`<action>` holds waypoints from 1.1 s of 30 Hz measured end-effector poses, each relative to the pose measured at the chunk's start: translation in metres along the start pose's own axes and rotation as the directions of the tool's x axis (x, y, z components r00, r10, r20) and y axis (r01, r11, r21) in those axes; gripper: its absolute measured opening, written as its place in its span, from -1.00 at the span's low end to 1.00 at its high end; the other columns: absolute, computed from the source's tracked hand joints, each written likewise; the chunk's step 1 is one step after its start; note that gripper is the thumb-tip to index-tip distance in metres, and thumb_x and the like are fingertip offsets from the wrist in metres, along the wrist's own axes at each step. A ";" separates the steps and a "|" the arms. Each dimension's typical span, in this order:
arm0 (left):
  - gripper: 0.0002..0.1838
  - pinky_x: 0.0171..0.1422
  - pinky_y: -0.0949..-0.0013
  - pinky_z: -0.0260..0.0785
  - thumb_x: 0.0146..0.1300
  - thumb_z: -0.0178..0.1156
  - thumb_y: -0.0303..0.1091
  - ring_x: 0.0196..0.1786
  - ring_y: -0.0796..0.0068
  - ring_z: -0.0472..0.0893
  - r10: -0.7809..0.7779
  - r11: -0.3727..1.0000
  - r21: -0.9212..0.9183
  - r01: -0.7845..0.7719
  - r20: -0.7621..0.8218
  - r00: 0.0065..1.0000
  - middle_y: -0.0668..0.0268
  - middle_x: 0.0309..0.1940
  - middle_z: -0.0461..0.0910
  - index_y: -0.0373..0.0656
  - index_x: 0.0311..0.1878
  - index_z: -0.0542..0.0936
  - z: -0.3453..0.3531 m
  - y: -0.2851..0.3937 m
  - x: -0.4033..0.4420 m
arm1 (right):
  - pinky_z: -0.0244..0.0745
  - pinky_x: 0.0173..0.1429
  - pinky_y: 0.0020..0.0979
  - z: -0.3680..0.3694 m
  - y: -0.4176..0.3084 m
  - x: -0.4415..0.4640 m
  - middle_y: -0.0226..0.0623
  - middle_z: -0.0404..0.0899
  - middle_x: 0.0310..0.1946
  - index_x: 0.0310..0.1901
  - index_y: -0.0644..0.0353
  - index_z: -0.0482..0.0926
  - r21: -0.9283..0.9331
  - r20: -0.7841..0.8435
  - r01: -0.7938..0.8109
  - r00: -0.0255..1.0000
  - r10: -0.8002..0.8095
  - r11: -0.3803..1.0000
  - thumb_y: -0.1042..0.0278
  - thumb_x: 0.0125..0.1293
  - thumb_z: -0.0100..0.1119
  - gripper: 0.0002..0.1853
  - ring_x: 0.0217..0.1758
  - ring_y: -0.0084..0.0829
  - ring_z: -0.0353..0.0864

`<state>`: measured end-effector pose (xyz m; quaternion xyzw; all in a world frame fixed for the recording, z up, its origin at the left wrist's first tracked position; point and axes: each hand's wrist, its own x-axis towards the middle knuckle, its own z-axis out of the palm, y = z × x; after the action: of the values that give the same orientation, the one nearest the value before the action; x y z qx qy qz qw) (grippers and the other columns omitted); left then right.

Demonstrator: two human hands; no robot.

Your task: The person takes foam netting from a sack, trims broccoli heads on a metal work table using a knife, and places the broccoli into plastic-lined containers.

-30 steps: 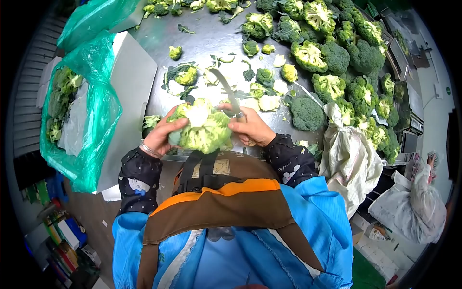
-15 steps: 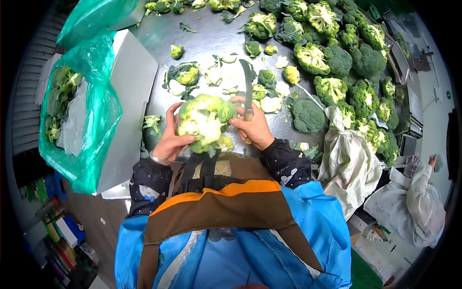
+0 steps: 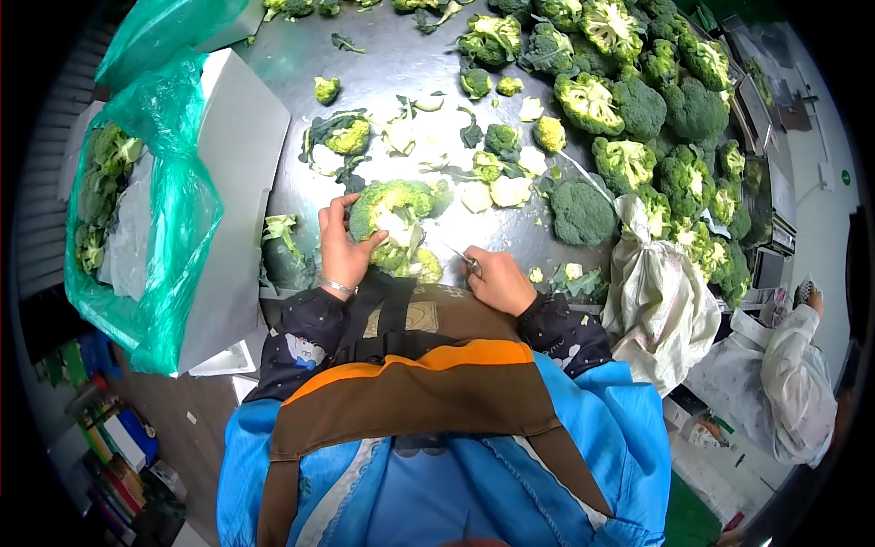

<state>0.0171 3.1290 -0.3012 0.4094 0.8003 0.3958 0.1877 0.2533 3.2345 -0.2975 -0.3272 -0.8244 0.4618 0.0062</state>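
Through the head camera I had the left hand (image 3: 344, 253) at the near side of the worktop (image 3: 365, 77), its thumb and fingers closed around the left side of a broccoli head (image 3: 387, 211). The head was tilted so that its pale stem and branches showed, and it sat close in front of the brown apron (image 3: 410, 392); I could not tell whether its underside touched the metal. I had the right hand (image 3: 501, 281) just to the right, curled around the handle of a knife (image 3: 473, 267), with the thin blade angled up and left toward the head. Glare made the blade's tip hard to see, so I could not tell whether it touched the broccoli.

Beyond both hands I saw pale trimmings (image 3: 510, 190), leaves and small florets scattered over the metal. A large heap of broccoli (image 3: 638, 109) covered the far right of the worktop, and one dark green crown (image 3: 582, 212) lay nearer, to the right of the trimmings. On my left stood a white box (image 3: 239, 155) with a green liner (image 3: 187, 210) and more broccoli inside. A whitish sack (image 3: 658, 305) hung at the right edge, and farther right I made out another person's hand (image 3: 815, 299), well apart.
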 end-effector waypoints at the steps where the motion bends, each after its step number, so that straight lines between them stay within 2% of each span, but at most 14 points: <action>1: -0.29 -0.01 0.35 0.32 -0.19 0.50 -0.50 -0.18 0.32 0.38 0.006 1.000 -0.004 -0.006 -0.002 1.000 0.23 -0.17 0.31 -0.13 0.10 0.40 0.000 0.000 0.000 | 0.45 -0.17 -0.01 0.000 0.001 0.002 0.14 0.53 -0.50 -0.27 0.23 0.51 -0.007 0.020 -0.011 1.000 0.011 1.000 0.54 0.02 0.02 -0.80 -0.32 0.16 0.54; 3: -0.30 -0.01 0.35 0.32 -0.19 0.50 -0.50 -0.19 0.32 0.37 0.009 1.000 -0.006 -0.009 0.001 1.000 0.23 -0.17 0.31 -0.13 0.10 0.40 0.000 -0.001 0.000 | 0.45 -0.16 0.01 0.002 0.001 0.004 0.16 0.54 -0.49 -0.30 0.26 0.51 -0.024 0.061 -0.028 0.998 0.030 0.999 0.53 0.03 0.00 -0.83 -0.31 0.18 0.54; 6: -0.30 -0.02 0.35 0.31 -0.19 0.50 -0.51 -0.19 0.32 0.37 0.005 1.000 -0.009 -0.005 -0.010 1.000 0.23 -0.18 0.31 -0.13 0.10 0.40 0.000 -0.002 0.000 | 0.44 -0.16 0.05 0.007 -0.008 0.006 0.20 0.54 -0.48 -0.29 0.29 0.49 -0.196 -0.009 -0.123 0.992 0.123 0.973 0.52 0.05 -0.02 -0.83 -0.31 0.21 0.54; 10: -0.30 -0.04 0.34 0.31 -0.19 0.49 -0.51 -0.20 0.32 0.36 0.018 1.000 -0.022 -0.018 0.003 1.000 0.23 -0.18 0.31 -0.14 0.10 0.40 -0.001 -0.002 0.001 | 0.44 -0.15 0.07 0.005 -0.016 0.003 0.22 0.54 -0.47 -0.28 0.30 0.48 -0.207 -0.041 -0.136 0.991 0.130 0.969 0.49 0.08 -0.03 -0.84 -0.31 0.24 0.54; 13: -0.30 0.07 0.28 0.31 -0.12 0.47 -0.50 -0.05 0.24 0.40 -0.027 0.999 -0.033 0.028 0.038 0.999 0.18 -0.09 0.34 -0.13 0.13 0.36 0.000 -0.004 0.000 | 0.45 -0.14 0.07 -0.004 -0.024 -0.003 0.21 0.55 -0.46 -0.28 0.29 0.48 -0.185 -0.008 -0.135 0.991 0.136 0.973 0.48 0.09 -0.03 -0.83 -0.30 0.24 0.54; 15: -0.30 0.07 0.28 0.32 -0.12 0.47 -0.50 -0.04 0.23 0.41 -0.020 1.000 -0.004 0.021 0.059 0.998 0.18 -0.08 0.34 -0.13 0.14 0.36 0.000 -0.004 0.000 | 0.46 -0.13 0.06 -0.001 -0.019 0.002 0.20 0.56 -0.44 -0.29 0.29 0.48 -0.215 0.039 -0.140 0.988 0.151 0.967 0.47 0.09 -0.03 -0.84 -0.28 0.22 0.55; 19: -0.30 0.02 0.32 0.32 -0.18 0.48 -0.55 -0.15 0.23 0.39 0.041 0.999 -0.012 -0.042 -0.021 0.999 0.20 -0.17 0.31 -0.14 0.10 0.40 0.003 -0.001 0.002 | 0.47 -0.13 0.04 0.009 -0.010 0.015 0.19 0.57 -0.40 -0.29 0.30 0.49 -0.275 0.017 -0.174 0.982 0.186 0.946 0.49 0.08 -0.02 -0.84 -0.26 0.19 0.57; 22: -0.30 0.05 0.31 0.32 -0.18 0.48 -0.55 -0.10 0.18 0.41 0.057 0.997 -0.046 -0.057 0.005 0.998 0.18 -0.15 0.31 -0.15 0.10 0.39 0.002 -0.003 0.001 | 0.48 -0.13 0.02 0.016 -0.008 0.025 0.17 0.58 -0.40 -0.31 0.33 0.49 -0.316 -0.023 -0.235 0.971 0.240 0.919 0.50 0.07 -0.01 -0.84 -0.26 0.19 0.58; 25: -0.30 0.05 0.31 0.32 -0.18 0.47 -0.56 -0.09 0.17 0.42 0.004 0.996 -0.092 -0.001 0.026 1.000 0.18 -0.15 0.31 -0.16 0.10 0.38 0.003 -0.007 -0.002 | 0.48 -0.13 0.03 0.030 0.005 0.028 0.20 0.57 -0.40 -0.31 0.33 0.49 -0.219 -0.034 -0.203 0.979 0.201 0.954 0.50 0.06 0.00 -0.85 -0.26 0.20 0.57; 26: -0.32 0.07 0.32 0.36 -0.16 0.46 -0.58 -0.03 0.23 0.43 -0.019 1.000 -0.005 0.019 0.002 1.000 0.19 -0.15 0.31 -0.17 0.10 0.37 -0.004 -0.003 -0.003 | 0.47 -0.14 0.02 0.032 0.009 0.021 0.20 0.56 -0.41 -0.29 0.32 0.49 -0.160 -0.070 -0.154 0.987 0.144 0.975 0.50 0.07 0.02 -0.84 -0.26 0.19 0.56; 29: -0.32 0.05 0.38 0.43 -0.09 0.43 -0.58 -0.04 0.35 0.50 0.037 0.997 -0.069 -0.039 -0.021 0.999 0.21 -0.07 0.35 -0.17 0.12 0.33 -0.010 -0.014 -0.011 | 0.46 -0.15 0.01 0.013 0.002 0.007 0.18 0.55 -0.43 -0.24 0.30 0.51 -0.062 -0.067 -0.165 0.985 0.161 0.984 0.49 0.06 0.06 -0.80 -0.26 0.17 0.56; 30: -0.36 -0.01 0.38 0.52 0.03 0.37 -0.58 -0.03 0.37 0.56 -0.074 0.930 -0.354 0.097 0.078 0.994 0.18 0.00 0.40 -0.16 0.15 0.25 -0.012 -0.013 -0.014 | 0.47 -0.18 -0.03 0.012 0.006 0.005 0.11 0.55 -0.46 -0.21 0.24 0.52 -0.032 -0.072 -0.171 0.983 0.168 0.985 0.51 0.05 0.09 -0.79 -0.29 0.13 0.55; 31: -0.37 -0.04 0.35 0.54 0.06 0.34 -0.58 -0.04 0.35 0.58 -0.201 0.803 -0.544 0.244 0.139 0.970 0.16 0.00 0.41 -0.16 0.15 0.23 -0.013 -0.013 -0.016 | 0.44 -0.23 -0.07 0.012 0.005 0.003 0.08 0.52 -0.49 -0.26 0.25 0.50 0.009 -0.138 -0.099 0.986 0.099 0.995 0.54 0.05 0.08 -0.82 -0.33 0.12 0.53; 33: -0.40 -0.11 0.29 0.58 0.12 0.29 -0.58 -0.07 0.30 0.60 -0.382 0.382 -0.797 0.467 0.325 0.865 0.11 -0.01 0.45 -0.15 0.15 0.19 -0.019 -0.003 -0.017 | 0.39 -0.34 -0.16 0.008 -0.009 -0.001 0.03 0.47 -0.56 -0.34 0.25 0.47 0.077 -0.268 0.057 0.963 -0.034 0.995 0.60 0.04 0.06 -0.88 -0.41 0.11 0.49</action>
<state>0.0141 3.1056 -0.2921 0.0599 0.5656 0.6577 0.4939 0.2467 3.2244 -0.2949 -0.3668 -0.8031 0.4477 0.1415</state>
